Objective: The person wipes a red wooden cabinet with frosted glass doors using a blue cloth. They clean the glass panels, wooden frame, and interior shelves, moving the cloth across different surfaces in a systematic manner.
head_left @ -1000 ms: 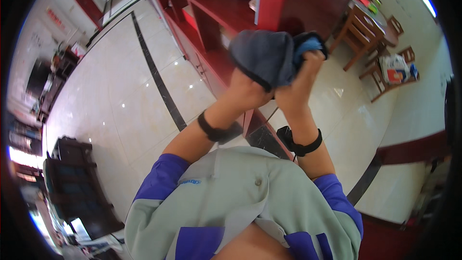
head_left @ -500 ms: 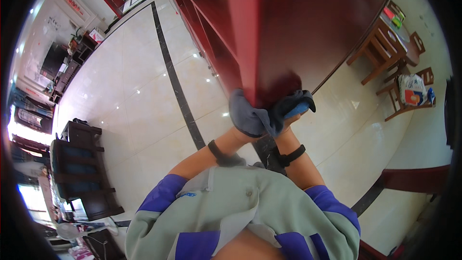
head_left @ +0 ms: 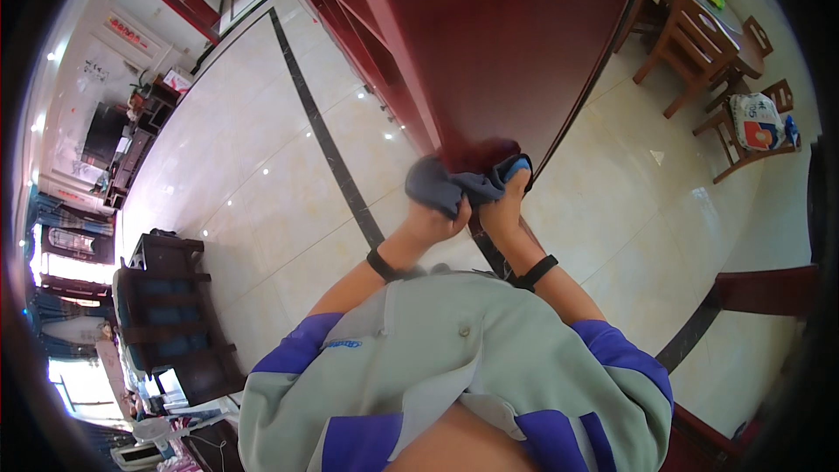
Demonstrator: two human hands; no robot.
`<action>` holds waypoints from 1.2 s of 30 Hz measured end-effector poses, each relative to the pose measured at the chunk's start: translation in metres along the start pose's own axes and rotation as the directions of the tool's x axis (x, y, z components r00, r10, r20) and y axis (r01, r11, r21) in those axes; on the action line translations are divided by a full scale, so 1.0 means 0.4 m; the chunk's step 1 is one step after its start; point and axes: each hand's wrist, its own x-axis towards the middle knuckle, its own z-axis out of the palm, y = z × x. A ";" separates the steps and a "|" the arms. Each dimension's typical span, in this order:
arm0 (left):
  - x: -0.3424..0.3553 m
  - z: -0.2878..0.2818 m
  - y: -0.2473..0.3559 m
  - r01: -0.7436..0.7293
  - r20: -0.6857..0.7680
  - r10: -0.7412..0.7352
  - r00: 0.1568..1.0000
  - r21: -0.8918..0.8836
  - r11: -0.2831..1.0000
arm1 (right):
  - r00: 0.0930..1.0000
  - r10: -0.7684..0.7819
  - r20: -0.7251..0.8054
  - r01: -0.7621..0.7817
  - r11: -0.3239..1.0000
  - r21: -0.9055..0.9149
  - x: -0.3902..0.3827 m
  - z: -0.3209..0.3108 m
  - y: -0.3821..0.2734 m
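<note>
Just off the middle of my view, toward 1 o'clock, I am holding a dark grey-blue cloth (head_left: 434, 182) bunched between both hands. My left fingers (head_left: 461, 213) are grasping its near edge on the 7 o'clock side. My right fingers (head_left: 519, 182) are grasping the end on the 2 o'clock side, where a patch of brighter blue is showing. Between the two grips the cloth is creasing into folds, and some of my fingers are hiding behind it, so I cannot tell how they are curling.

The cloth is sitting at the near, lower end of a dark red cabinet (head_left: 516, 52), whose glossy side panel is rising toward 12 and 1 o'clock; a darker blurred reflection is showing in the panel just beyond the cloth. Open shelves (head_left: 345, 13) are facing 11 o'clock.

I am wearing black wristbands (head_left: 537, 272) on both forearms and a grey-green shirt (head_left: 393, 323) with purple sleeve ends. Pale floor tiles (head_left: 245, 149) are spreading around me, and a black strip (head_left: 315, 122) is running through them toward 11 o'clock. A wooden chair (head_left: 690, 39) is standing at 2 o'clock, a white bag (head_left: 753, 118) is resting on another between 2 and 3, and dark wooden furniture (head_left: 170, 306) is standing at 8.
</note>
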 end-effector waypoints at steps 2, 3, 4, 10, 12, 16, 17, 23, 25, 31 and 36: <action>0.016 0.000 -0.006 -0.038 -0.128 0.048 0.991 0.076 0.996 | 1.000 -0.009 0.017 0.010 0.995 -0.100 0.005 -0.028 -0.069; 0.030 -0.011 -0.013 -0.041 -0.140 0.049 0.989 0.056 0.998 | 0.996 0.025 0.088 -0.013 0.990 -0.138 0.020 -0.044 -0.112; 0.051 -0.025 -0.023 -0.047 -0.164 0.052 0.985 0.037 0.998 | 0.985 -0.157 0.070 0.170 0.949 -0.266 0.041 -0.048 -0.157; 0.214 -0.117 -0.052 -0.196 -0.261 0.160 0.952 -0.119 0.973 | 0.648 -0.751 0.129 0.629 0.432 -0.647 0.174 -0.031 -0.426; 0.274 -0.141 -0.060 -0.182 -0.315 0.083 0.946 -0.298 0.937 | 0.623 -0.780 0.062 0.606 0.431 -0.669 0.193 -0.017 -0.501; 0.325 -0.149 -0.085 -0.272 -0.215 0.184 0.959 -0.518 0.811 | 0.675 -0.737 -0.025 0.643 0.605 -0.469 0.182 0.029 -0.542; 0.320 -0.141 -0.097 -0.295 -0.178 0.235 0.955 -0.537 0.790 | 0.700 -0.714 0.019 0.625 0.600 -0.500 0.165 0.046 -0.526; 0.163 -0.045 -0.170 -0.126 0.001 0.193 0.981 -0.757 0.641 | 0.817 -0.552 -0.163 0.349 0.701 -0.622 0.050 0.159 -0.347; 0.131 -0.018 -0.192 -0.218 0.003 0.301 0.954 -0.685 0.695 | 0.862 -0.468 -0.197 0.213 0.685 -0.696 0.016 0.169 -0.324; 0.180 -0.053 -0.197 -0.334 -0.009 0.450 0.893 -0.683 0.650 | 0.820 -0.535 -0.203 0.123 0.512 -0.850 0.024 0.175 -0.398; 0.279 -0.133 -0.134 -0.349 -0.249 0.249 0.936 -0.744 0.570 | 0.693 -0.709 -0.131 0.144 0.314 -0.938 0.123 0.150 -0.557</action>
